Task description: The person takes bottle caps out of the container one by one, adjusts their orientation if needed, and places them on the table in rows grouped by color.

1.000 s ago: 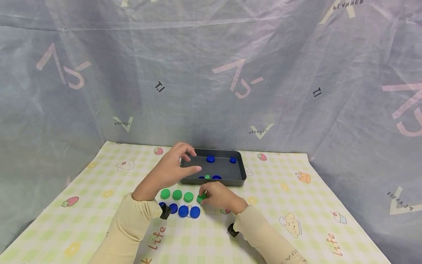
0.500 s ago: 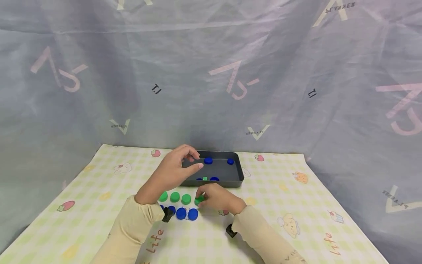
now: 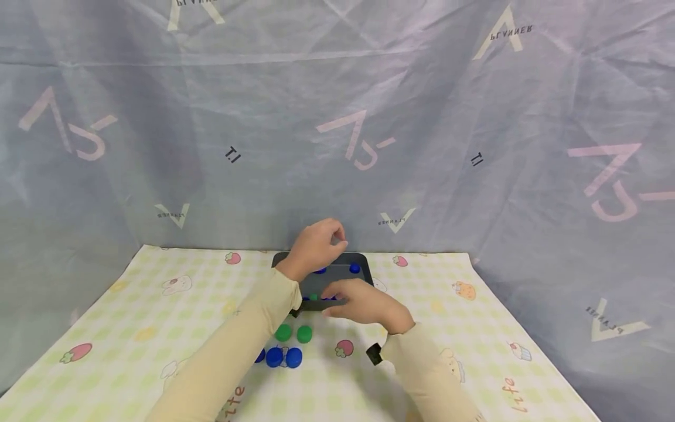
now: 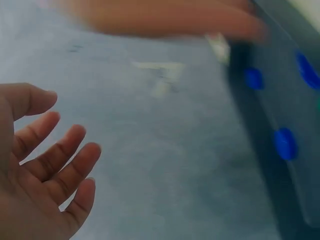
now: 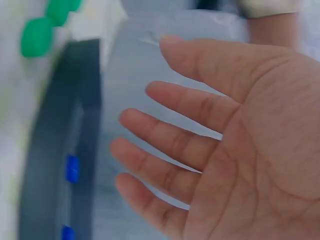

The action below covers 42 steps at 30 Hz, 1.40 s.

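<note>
A dark grey tray [image 3: 367, 275] stands near the back of the cloth, with several blue discs [image 3: 355, 268] and a small green piece [image 3: 313, 297] inside. Over its back part hovers my left hand [image 3: 318, 246], fingers loosely bent and nothing in them, as the left wrist view shows. My right hand [image 3: 364, 302] is above the tray's front rim, its fingers spread and the palm bare in the right wrist view. In front of the tray lie round green discs [image 3: 304, 334], with a row of blue discs [image 3: 293, 357] nearer. My left sleeve hides the rows' left ends.
A checked tablecloth [image 3: 422, 351] printed with cartoon figures covers the table. Grey printed fabric [image 3: 295, 117] hangs behind the table and down both sides. Both sleeved forearms reach in from the front, the left one [image 3: 232, 346] across the left side of the discs.
My right hand has let go of the rightmost green disc and moved up to the tray's front rim. My left hand has moved right and farther over the tray. The head view has shifted slightly.
</note>
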### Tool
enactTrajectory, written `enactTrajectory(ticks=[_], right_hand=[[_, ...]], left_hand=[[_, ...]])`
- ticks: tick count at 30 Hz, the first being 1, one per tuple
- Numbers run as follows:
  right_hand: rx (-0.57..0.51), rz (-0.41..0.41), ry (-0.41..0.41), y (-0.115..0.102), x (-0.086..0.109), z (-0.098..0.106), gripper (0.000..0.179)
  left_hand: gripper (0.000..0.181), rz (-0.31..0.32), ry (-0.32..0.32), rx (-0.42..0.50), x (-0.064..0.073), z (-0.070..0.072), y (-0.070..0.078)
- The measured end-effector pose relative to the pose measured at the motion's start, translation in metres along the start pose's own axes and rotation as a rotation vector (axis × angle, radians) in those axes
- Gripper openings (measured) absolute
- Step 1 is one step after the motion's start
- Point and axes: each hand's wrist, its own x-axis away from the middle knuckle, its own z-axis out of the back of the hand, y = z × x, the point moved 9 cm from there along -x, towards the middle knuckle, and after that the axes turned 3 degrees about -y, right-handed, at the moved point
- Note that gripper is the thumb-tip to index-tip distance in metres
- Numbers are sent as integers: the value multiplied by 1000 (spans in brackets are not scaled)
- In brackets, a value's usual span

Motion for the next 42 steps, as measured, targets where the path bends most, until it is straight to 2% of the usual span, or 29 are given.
enactTrajectory(ticks=[3, 7, 12, 16, 20, 25, 29, 35, 42], right_hand=[[-27, -25, 32, 2, 10, 15, 32], [-47, -55, 44, 2, 21, 26, 35], [-75, -98, 21, 3, 30, 37, 38], [-100, -116, -8, 0, 34, 39, 39], [-126, -116, -39, -3, 37, 37, 39], [-162, -107, -71, -4, 38, 33, 37], [-171, -83, -82, -6, 38, 32, 36], [-171, -67, -83, -5, 36, 32, 36], [-184, -66, -101, -4, 37, 29, 37]], left_hand=[[5, 55, -61, -83, -11, -29, -24], [5, 137, -160, -181, -17, -62, -58], [16, 222, -255, -230, -22, -86, -92], [30, 255, -395, -269, -20, -105, -113], [38, 249, -500, -269, -16, -117, -119], [43, 229, -567, -290, -5, -134, -123], [47, 223, -584, -317, -1, -144, -126], [44, 272, -551, -320, -1, -142, -126], [35, 270, -535, -394, 0, -149, -127]])
